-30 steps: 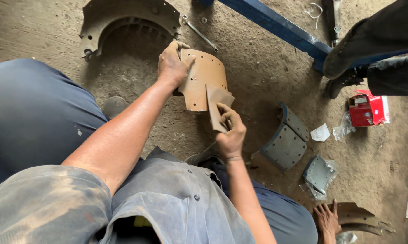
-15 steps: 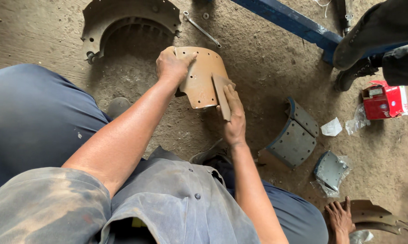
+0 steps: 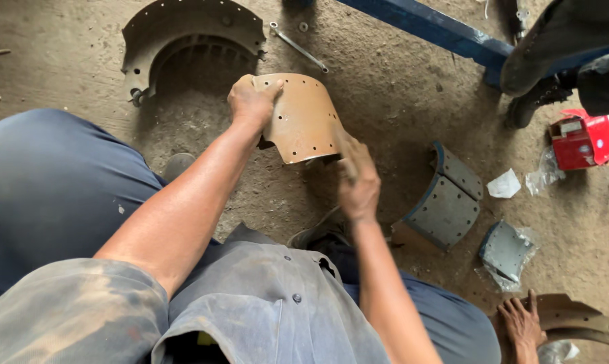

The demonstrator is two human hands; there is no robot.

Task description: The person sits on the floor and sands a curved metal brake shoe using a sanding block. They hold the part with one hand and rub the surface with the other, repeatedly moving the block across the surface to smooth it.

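The right hand [image 3: 358,182] had slid down the curved tan perforated brake lining [image 3: 304,118], fingers flat against its edge; the left hand [image 3: 250,101] gripped its top.

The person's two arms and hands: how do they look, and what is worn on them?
The left hand and the right hand are both bare, without gloves, rings or a watch. Both forearms are uncovered. A dusty grey short sleeve with dark smudges covers the left upper arm. The right upper arm is not visible.
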